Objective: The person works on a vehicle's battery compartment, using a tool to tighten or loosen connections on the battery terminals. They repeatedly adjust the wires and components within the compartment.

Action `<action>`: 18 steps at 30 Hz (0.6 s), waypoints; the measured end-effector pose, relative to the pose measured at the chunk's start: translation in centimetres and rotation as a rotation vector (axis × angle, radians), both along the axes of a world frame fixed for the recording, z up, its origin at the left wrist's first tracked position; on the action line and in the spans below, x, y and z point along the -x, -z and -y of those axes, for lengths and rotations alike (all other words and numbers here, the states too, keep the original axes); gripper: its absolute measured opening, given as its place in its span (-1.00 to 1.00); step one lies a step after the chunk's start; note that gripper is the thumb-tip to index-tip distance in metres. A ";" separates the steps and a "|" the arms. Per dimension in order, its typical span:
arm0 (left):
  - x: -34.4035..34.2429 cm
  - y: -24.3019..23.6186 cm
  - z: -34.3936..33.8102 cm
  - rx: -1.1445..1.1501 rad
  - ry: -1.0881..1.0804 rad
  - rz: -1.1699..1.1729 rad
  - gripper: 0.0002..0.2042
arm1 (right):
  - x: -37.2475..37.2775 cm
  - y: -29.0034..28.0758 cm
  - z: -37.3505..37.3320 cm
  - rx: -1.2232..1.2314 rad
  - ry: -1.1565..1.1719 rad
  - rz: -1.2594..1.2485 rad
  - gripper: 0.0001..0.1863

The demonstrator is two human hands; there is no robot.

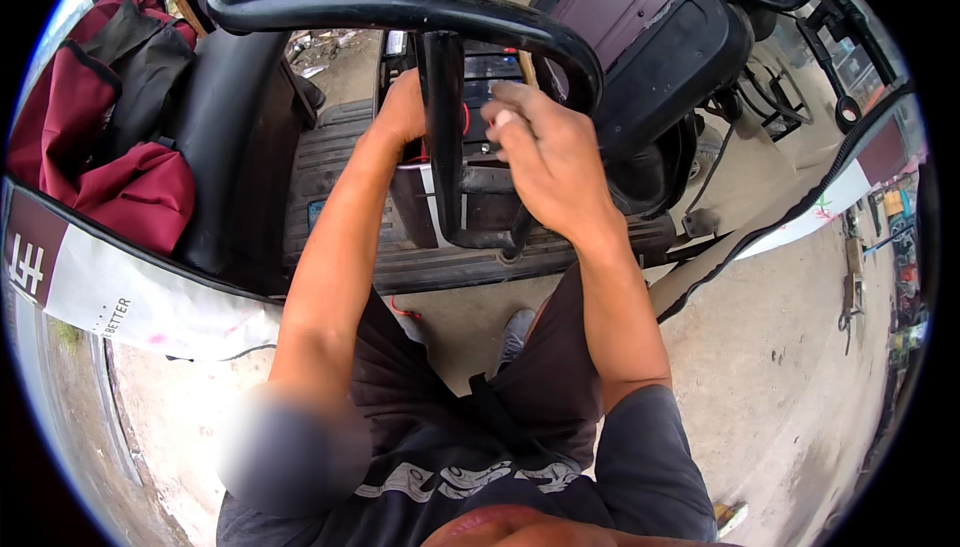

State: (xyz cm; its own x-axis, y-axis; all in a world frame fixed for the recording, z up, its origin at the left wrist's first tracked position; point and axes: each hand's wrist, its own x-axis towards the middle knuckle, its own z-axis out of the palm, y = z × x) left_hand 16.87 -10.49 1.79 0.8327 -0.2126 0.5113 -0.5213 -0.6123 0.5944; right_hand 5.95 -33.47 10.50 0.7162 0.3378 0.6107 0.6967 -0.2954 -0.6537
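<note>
In front of me, black batteries (492, 64) sit side by side in an opened compartment with a dark maroon front wall (408, 209). My left hand (402, 112) reaches in at the left of the compartment; its fingers are hidden behind the wrist and a black metal bar. On the other side of that bar (442, 137), my right hand (548, 152) hovers over the batteries, thumb and fingers pinched together. Whatever they hold, if anything, is too small to name. A bit of red wire (467, 119) shows between the bar and my right fingers.
A thick black tube rail (390, 7) crosses above my hands. At right a seat (640, 37) stands tipped up. The black bench seat (240, 137) at left carries a maroon and black cloth (130, 177). Ribbed floor matting (330, 232) surrounds the compartment.
</note>
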 end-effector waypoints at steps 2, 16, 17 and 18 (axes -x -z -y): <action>0.1 -0.6 0.2 0.112 -0.009 0.031 -0.73 | -2.5 1.7 -2.7 0.008 0.077 0.215 -0.70; 0.2 -0.8 0.3 0.103 -0.053 -0.092 -0.77 | -15.7 2.6 -9.3 -0.205 -0.018 0.331 -0.16; 0.5 -1.0 0.3 0.101 -0.067 -0.097 -0.78 | -15.5 2.6 -9.7 -0.235 0.010 0.322 -0.20; 0.7 -1.1 0.4 0.099 -0.081 -0.102 -0.78 | -15.4 2.9 -9.8 -0.234 0.052 0.325 -0.23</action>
